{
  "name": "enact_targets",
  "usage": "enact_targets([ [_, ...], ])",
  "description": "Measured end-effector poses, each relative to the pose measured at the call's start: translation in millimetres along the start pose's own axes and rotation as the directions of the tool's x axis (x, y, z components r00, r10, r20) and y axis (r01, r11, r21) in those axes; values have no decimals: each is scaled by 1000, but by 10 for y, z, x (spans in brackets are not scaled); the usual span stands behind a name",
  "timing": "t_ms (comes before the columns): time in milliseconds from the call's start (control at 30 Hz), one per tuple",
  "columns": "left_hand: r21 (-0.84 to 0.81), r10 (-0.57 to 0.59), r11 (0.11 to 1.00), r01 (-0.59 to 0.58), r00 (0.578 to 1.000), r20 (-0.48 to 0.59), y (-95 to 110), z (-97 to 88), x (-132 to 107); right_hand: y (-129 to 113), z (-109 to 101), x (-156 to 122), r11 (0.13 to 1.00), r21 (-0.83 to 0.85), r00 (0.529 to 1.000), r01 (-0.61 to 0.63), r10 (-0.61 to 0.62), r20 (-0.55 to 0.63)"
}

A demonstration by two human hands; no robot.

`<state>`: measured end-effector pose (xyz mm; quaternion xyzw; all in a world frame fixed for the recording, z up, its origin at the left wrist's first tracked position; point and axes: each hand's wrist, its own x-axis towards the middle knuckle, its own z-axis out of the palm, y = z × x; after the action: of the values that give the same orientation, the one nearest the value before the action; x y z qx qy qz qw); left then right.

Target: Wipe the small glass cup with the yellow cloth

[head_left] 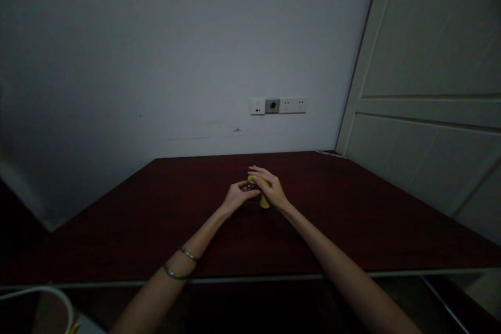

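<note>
Both my arms reach forward over a dark red-brown table (156, 219). My right hand (272, 188) is curled around a small yellow object (265, 201), which shows above and below the fingers. My left hand (237, 197) meets it from the left, fingers pinched on a small dark, shiny part (249, 187) at the yellow object's left end. What that part is, I cannot make out in the dim light. Two thin bracelets (183, 263) sit on my left wrist.
A white wall stands behind the table, with a row of sockets (278, 106). A pale panelled door (426, 94) closes the right side. A white cable (47, 292) curves at the lower left, below the table's front edge (274, 277).
</note>
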<state>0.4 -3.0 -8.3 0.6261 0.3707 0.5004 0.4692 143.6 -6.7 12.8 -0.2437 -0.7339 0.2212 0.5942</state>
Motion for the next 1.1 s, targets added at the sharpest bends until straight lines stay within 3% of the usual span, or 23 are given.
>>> enact_targets([
  [133,-8,15,1000,-15,999,-40,16,-2,5,-67,5,-18,998,-13,997,67,-66,34],
  [267,-13,23,1000,-23,999,-41,27,6,11,43,5,36,995,79,996,-57,61,-58],
  [400,-16,10,1000,-11,998,-65,3,-2,22,119,-19,54,981,112,984,-156,164,-66],
  [633,-123,-61,991,54,997,-55,28,-16,-11,-89,7,-18,1000,25,1000,9,-8,-16],
  [767,-184,-48,982,36,997,-58,63,18,-26,-116,54,-26,999,10,995,44,-43,-91],
  [1000,-148,-21,989,12,998,-57,67,14,-2,99,24,38,980,137,968,-143,168,-188],
  [1100,-145,-12,989,4,998,-56,52,0,7,86,7,26,982,121,970,-144,164,-180],
])
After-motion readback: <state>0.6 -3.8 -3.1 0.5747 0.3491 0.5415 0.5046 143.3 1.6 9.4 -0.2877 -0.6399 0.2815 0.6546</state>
